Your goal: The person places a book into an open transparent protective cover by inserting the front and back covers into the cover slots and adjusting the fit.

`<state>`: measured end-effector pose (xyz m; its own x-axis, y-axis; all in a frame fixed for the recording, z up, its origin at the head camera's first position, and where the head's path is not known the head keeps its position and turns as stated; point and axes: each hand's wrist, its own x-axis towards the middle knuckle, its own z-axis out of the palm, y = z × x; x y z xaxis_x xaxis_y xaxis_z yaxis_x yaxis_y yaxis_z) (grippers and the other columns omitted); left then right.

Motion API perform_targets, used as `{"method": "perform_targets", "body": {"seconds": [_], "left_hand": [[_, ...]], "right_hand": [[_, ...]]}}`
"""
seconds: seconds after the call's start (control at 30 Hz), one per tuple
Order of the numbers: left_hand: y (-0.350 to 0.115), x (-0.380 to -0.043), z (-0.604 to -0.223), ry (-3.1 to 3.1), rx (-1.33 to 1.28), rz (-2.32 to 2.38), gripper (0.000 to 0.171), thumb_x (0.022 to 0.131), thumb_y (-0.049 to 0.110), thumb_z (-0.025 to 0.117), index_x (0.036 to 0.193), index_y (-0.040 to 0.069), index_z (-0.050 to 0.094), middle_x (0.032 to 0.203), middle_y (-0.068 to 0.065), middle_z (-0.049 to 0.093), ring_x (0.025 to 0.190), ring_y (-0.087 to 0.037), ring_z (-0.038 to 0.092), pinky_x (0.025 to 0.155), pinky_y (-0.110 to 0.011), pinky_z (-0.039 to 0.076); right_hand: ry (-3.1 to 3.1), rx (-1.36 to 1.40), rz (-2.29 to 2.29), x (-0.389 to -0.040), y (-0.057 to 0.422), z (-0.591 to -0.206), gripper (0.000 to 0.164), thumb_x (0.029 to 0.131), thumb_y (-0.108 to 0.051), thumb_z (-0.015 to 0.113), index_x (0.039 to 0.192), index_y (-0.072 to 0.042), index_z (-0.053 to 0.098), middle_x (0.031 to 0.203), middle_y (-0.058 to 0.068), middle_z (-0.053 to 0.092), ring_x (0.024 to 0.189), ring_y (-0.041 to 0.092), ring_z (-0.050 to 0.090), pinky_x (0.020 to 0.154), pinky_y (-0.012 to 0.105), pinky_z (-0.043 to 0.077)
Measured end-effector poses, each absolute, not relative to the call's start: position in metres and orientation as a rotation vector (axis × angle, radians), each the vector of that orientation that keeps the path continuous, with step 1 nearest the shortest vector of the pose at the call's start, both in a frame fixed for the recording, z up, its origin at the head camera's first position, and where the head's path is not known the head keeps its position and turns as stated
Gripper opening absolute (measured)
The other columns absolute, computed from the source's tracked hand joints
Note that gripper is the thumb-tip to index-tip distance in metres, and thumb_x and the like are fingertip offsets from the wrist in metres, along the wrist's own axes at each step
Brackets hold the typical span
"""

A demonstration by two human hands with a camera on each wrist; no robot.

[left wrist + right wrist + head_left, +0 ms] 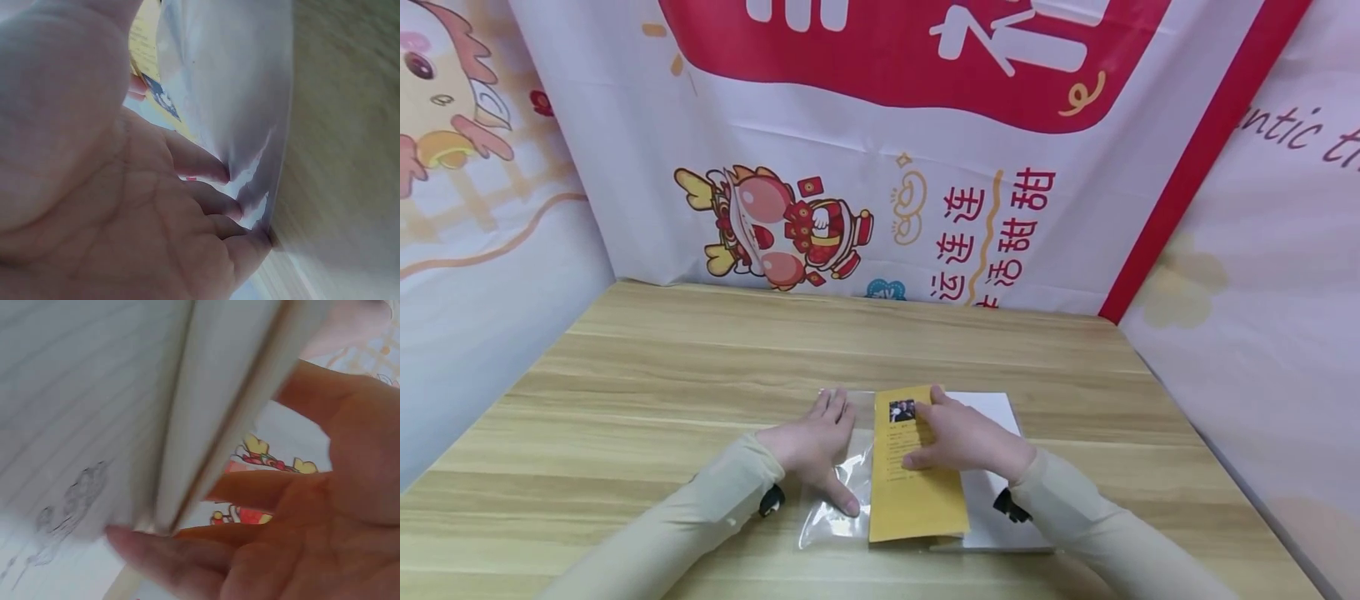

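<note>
Left fingers spread on clear plastic; right fingers extend over the yellow flap.

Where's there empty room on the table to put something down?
Bare table lies behind the book, up to the banner; left of the left sleeve; and right of the right sleeve. Crowded: the front middle, where the left hand is on clear plastic and the right hand on the yellow flap.

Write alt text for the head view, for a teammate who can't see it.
A person's left hand lies on clear plastic; their right hand rests on a yellow flap with a small photo. White paper shows right of the flap, on a wooden table.
</note>
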<state>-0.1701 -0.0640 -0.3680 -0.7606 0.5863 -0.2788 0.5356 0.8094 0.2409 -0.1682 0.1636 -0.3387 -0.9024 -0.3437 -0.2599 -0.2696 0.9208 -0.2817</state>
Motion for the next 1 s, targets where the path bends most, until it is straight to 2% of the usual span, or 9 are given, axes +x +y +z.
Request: {"method": "perform_targets", "body": {"seconds": [0.13,0.23,0.27,0.4,0.47,0.57,0.67,0.87,1.0], "left_hand": [[-0.063,-0.170,-0.367,2.650,0.839,0.225,0.142,0.049,0.078,0.069,0.148,-0.007,0.012,0.151,-0.027,-0.007,0.138,-0.043,-0.006,0.111,-0.046,0.005],[-0.063,-0.170,-0.367,2.652,0.840,0.220,0.142,0.049,0.078,0.069,0.148,-0.007,0.011,0.151,-0.027,-0.006,0.138,-0.043,-0.006,0.111,-0.046,0.005],[-0.064,-0.170,-0.367,2.651,0.840,0.219,0.142,0.049,0.078,0.069,0.148,-0.007,0.011,0.151,-0.027,-0.006,0.138,-0.043,-0.006,0.111,-0.046,0.005],[-0.065,-0.171,-0.368,2.648,0.837,0.224,0.142,0.050,0.077,0.070,0.148,-0.007,0.011,0.151,-0.027,-0.006,0.139,-0.043,-0.006,0.111,-0.045,0.004],[-0.065,-0.171,-0.368,2.649,0.835,0.227,0.141,0.050,0.077,0.070,0.148,-0.006,0.012,0.152,-0.027,-0.005,0.139,-0.042,-0.005,0.111,-0.045,0.004],[-0.066,-0.172,-0.368,2.649,0.835,0.227,0.141,0.050,0.077,0.070,0.148,-0.006,0.012,0.152,-0.027,-0.005,0.139,-0.042,-0.005,0.111,-0.045,0.004],[-0.066,-0.171,-0.367,2.646,0.835,0.235,0.141,0.050,0.077,0.070,0.148,-0.006,0.012,0.152,-0.026,-0.006,0.139,-0.042,-0.006,0.111,-0.046,0.004],[-0.066,-0.170,-0.367,2.643,0.832,0.259,0.141,0.050,0.076,0.070,0.148,-0.006,0.012,0.152,-0.026,-0.007,0.139,-0.042,-0.006,0.111,-0.046,0.004],[-0.066,-0.171,-0.368,2.642,0.833,0.248,0.141,0.050,0.076,0.070,0.149,-0.005,0.011,0.152,-0.026,-0.007,0.139,-0.042,-0.006,0.111,-0.046,0.004]], "right_hand": [[2.780,-0.485,-0.402,-0.168,0.170,-0.338,0.084,0.077,-0.051,0.073,0.141,-0.006,0.044,0.152,0.022,0.021,0.134,0.036,0.032,0.105,0.045,0.030],[2.775,-0.471,-0.495,-0.167,0.174,-0.339,0.095,0.074,-0.050,0.076,0.145,-0.002,0.036,0.153,0.020,0.016,0.136,0.034,0.027,0.107,0.044,0.027],[2.773,-0.459,-0.540,-0.166,0.175,-0.340,0.100,0.072,-0.050,0.078,0.146,0.000,0.033,0.152,0.021,0.021,0.133,0.034,0.033,0.105,0.042,0.030],[2.754,-0.386,-0.726,-0.166,0.177,-0.345,0.112,0.064,-0.047,0.084,0.144,0.004,0.025,0.125,0.013,0.045,0.104,0.023,0.053,0.091,0.035,0.043],[2.721,-0.404,-0.807,-0.166,0.178,-0.347,0.104,0.063,-0.043,0.086,0.139,0.000,0.028,0.106,0.003,0.051,0.086,0.017,0.054,0.082,0.033,0.045],[2.676,-0.447,-0.852,-0.166,0.179,-0.348,0.095,0.066,-0.037,0.086,0.136,-0.004,0.031,0.094,-0.003,0.059,0.081,0.014,0.056,0.081,0.035,0.044],[2.660,-0.448,-0.845,-0.165,0.178,-0.349,0.100,0.067,-0.036,0.085,0.141,-0.003,0.026,0.089,-0.005,0.062,0.078,0.013,0.057,0.079,0.035,0.043],[2.684,-0.349,-0.779,-0.163,0.175,-0.347,0.126,0.067,-0.037,0.085,0.149,0.005,-0.001,0.090,-0.005,0.060,0.080,0.014,0.055,0.081,0.034,0.043],[2.691,-0.336,-0.750,-0.163,0.175,-0.346,0.123,0.067,-0.038,0.085,0.150,0.003,0.003,0.093,-0.005,0.059,0.084,0.014,0.054,0.084,0.036,0.042]]}}
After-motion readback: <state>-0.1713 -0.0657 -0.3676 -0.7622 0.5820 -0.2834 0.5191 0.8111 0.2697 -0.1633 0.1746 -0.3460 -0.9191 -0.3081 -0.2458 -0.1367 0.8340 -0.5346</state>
